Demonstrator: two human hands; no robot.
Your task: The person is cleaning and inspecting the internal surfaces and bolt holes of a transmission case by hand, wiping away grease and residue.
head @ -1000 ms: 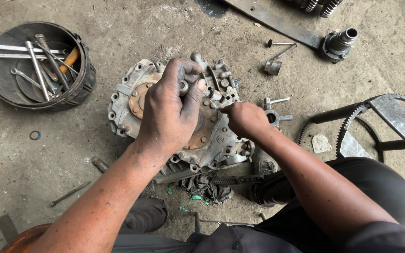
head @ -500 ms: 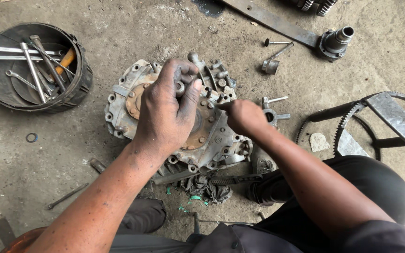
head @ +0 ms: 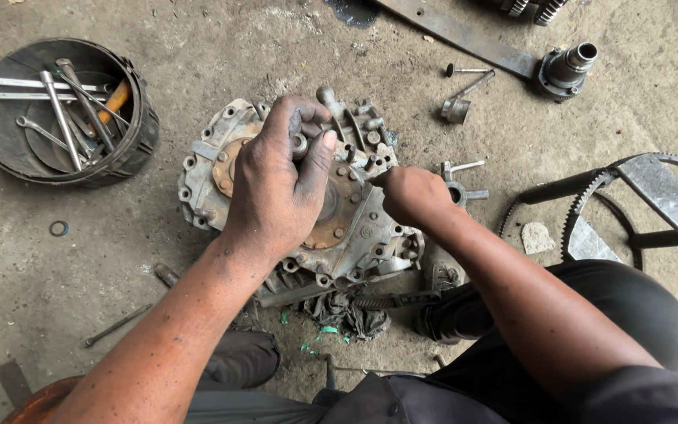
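Two grease-blackened hands are working over a grey cast-metal engine casing [head: 355, 228], which is lying flat on the stained concrete floor [head: 221, 47] in front of the person's knees. The left hand [head: 280, 184] is resting on top of the casing, its thumb and fingers pinching a small round metal part [head: 300, 145] above the rust-brown ring at the casing's middle. The right hand [head: 410, 196] is curling shut at the casing's right edge; what it is gripping is hidden under the knuckles, so I cannot tell. The hands are sitting apart, each on its own side of the casing. Up at the left, well apart from the casing, a round black rubber tub [head: 131, 149] is holding a jumble of long steel spanners [head: 60, 118], two of them sticking out over its left rim, together with an orange-handled tool [head: 115, 98]. A dark crumpled rag [head: 343, 310] is lying against the casing's near edge. A toothed metal ring gear [head: 582, 216] is lying at the right, and a short steel shaft piece [head: 566, 67] is standing near the top right.
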